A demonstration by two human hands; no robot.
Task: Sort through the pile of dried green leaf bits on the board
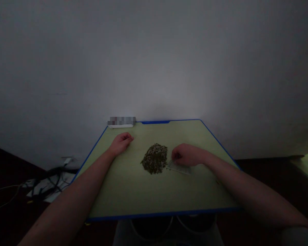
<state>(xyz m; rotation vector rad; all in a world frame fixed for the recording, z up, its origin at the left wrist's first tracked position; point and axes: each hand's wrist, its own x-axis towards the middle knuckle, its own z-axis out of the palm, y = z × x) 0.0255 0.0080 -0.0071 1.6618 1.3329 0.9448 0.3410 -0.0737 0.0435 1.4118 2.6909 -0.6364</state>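
A loose pile of small brown-green grains or seeds (155, 159) lies spread on the pale yellow-green tabletop (154, 194). To the right of the pile my right hand (186, 154) is closed, its fingertips curled down at a clear flat plastic protractor (179, 168). The protractor lies low over the table, with its left end close to the pile's edge; my hand covers its upper part. My left hand (122, 141) rests on the table left of the pile, fingers curled and thumb pressed to them. Whatever may be inside that hand is hidden.
A blue rim (164, 214) edges the table, which stands against a grey wall (154, 61). At the back left corner sits a long white box (121, 125), its face blurred. Black cables (47, 181) and white papers lie at the left. Two dark rounded shapes show below the front edge.
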